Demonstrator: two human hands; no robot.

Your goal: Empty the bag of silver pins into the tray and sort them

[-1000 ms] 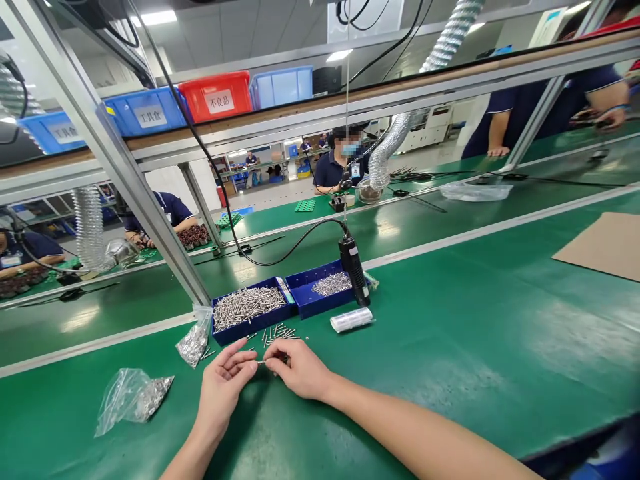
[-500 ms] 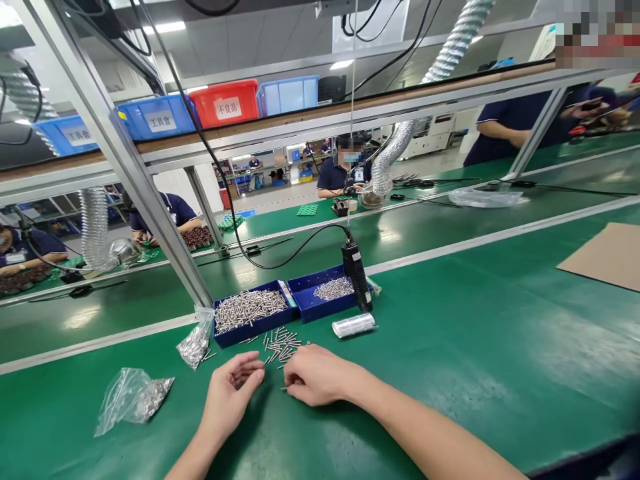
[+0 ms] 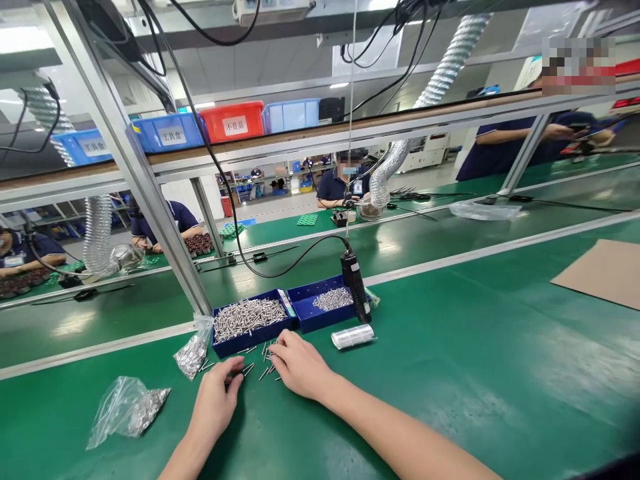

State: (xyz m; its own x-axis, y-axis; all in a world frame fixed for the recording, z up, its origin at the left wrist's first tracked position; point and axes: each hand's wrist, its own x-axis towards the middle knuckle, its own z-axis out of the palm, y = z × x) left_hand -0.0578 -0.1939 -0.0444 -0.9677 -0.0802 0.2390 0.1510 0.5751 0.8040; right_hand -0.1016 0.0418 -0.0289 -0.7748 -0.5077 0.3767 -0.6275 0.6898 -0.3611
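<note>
Head camera looks down at a green work table (image 3: 450, 373). Both hands rest on a little scatter of loose screws (image 3: 260, 363) lying on the table, just in front of a blue tray of long screws (image 3: 247, 317). The left hand (image 3: 216, 400) lies palm down with its fingers curled, the tips touching the screws near its thumb. The right hand (image 3: 299, 365) also lies palm down, its fingers bent and pressed close together over the pile; I cannot tell if it pinches one. The screws sit close to the tray, likely so they are easy to reach and sort. Next to that tray is a second blue tray of small parts (image 3: 327, 303), and a black electric screwdriver (image 3: 356, 283) hangs on a cord right at it, handy to grab. A small clear roll (image 3: 353, 337) lies beside it. Two plastic bags of shiny bits (image 3: 193, 350) (image 3: 130, 413) lie to the left. Up on the shelf stand blue bins (image 3: 167, 132) with a white label reading 工具盒, and a red bin (image 3: 233, 121) marked 不良品. Other workers sit at tables behind.
</note>
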